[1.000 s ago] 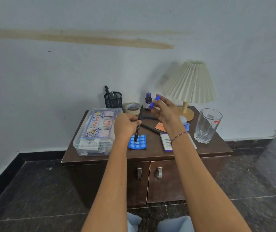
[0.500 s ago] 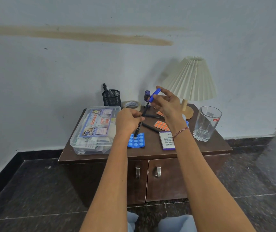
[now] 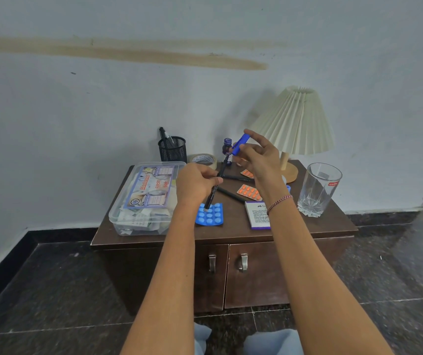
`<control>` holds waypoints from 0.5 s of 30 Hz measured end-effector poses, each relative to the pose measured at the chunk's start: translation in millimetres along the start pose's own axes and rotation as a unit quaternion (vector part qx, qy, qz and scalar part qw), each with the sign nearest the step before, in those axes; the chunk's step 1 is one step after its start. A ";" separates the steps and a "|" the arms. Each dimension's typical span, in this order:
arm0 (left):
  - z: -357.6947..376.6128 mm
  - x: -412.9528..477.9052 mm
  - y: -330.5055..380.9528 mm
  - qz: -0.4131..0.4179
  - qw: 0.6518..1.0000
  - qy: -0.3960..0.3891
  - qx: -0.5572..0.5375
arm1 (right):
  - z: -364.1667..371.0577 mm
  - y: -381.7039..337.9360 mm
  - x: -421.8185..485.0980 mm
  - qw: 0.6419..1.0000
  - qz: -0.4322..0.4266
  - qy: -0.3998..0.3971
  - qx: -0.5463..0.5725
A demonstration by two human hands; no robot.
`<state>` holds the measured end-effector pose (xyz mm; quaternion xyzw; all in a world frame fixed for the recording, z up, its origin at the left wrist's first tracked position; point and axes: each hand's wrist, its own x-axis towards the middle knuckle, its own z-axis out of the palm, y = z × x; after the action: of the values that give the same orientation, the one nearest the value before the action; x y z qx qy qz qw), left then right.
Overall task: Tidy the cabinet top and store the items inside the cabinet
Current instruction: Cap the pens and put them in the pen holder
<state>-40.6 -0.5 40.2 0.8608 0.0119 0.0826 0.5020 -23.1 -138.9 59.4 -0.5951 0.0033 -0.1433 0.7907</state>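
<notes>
Left hand (image 3: pixel 196 184): its fingers are curled round the middle of a black pen (image 3: pixel 211 197). The pen is tilted, and its low end is over the blue blister pack (image 3: pixel 211 216), just right of the first-aid box (image 3: pixel 114 212).
Right hand (image 3: pixel 259 160): thumb and forefinger pinch a blue cap (image 3: pixel 240 144), and the other fingers are loosely spread. The hand is raised further right of the box, near the pen's upper end.
Why held so: probably one hand steadies the pen so that the other can push the cap on. It cannot be told whether cap and pen touch.
Arms: both are stretched forward, with the wrists lifted above the cabinet top (image 3: pixel 231 231).
Likely place for the pen: the mesh pen holder (image 3: pixel 172 149) behind the box.
Not yet stored: an orange blister pack (image 3: pixel 249 192) and a medicine carton (image 3: pixel 257 215), right of the box.
Cabinet doors (image 3: pixel 256 275): closed, below the box.
</notes>
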 end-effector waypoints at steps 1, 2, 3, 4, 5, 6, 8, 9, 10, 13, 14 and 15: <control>-0.1 -0.1 -0.3 0.000 1.000 0.001 0.003 | -0.7 1.0 0.5 1.000 0.000 0.003 0.003; 0.1 0.3 -0.6 -0.001 1.000 0.001 0.005 | -1.2 1.9 0.8 1.000 0.001 0.002 0.002; 0.1 0.6 -0.8 -0.001 1.000 0.002 0.005 | -1.4 2.6 0.8 1.000 0.002 0.001 -0.001; 0.1 0.8 -0.8 -0.001 1.000 0.002 0.005 | -1.4 3.2 0.6 1.000 0.002 0.001 -0.003; 0.2 0.9 -0.5 -0.002 1.000 0.001 0.006 | -1.1 3.3 0.6 1.000 0.002 0.001 -0.001; 0.4 1.1 -0.2 -0.001 1.000 0.001 0.009 | -0.8 3.2 0.9 1.000 0.001 0.003 0.003; 1.0 1.0 0.4 0.001 1.000 0.002 0.017 | -0.3 3.1 1.8 1.000 0.000 0.006 0.004; 1.4 0.7 0.9 0.004 1.000 0.004 0.022 | -0.3 3.1 2.0 1.000 0.000 0.007 -0.003; 1.7 0.5 1.2 0.005 1.000 0.005 0.026 | -0.4 3.1 2.0 1.000 0.001 0.005 -0.012; 1.8 0.2 1.9 0.002 1.000 0.007 0.024 | -0.9 3.2 0.1 1.000 0.008 -0.015 -0.020; 1.5 0.1 1.9 0.002 1.000 0.007 0.025 | -0.7 3.2 -0.8 1.000 0.010 -0.022 -0.019; 1.2 -0.1 1.8 0.002 1.000 0.008 0.027 | -0.5 3.1 -1.4 0.999 0.012 -0.025 -0.019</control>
<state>-40.6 -2.4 41.1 0.8736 0.0159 0.0901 0.4779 -23.8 -138.2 56.1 -0.6133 -0.0070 -0.1189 0.7808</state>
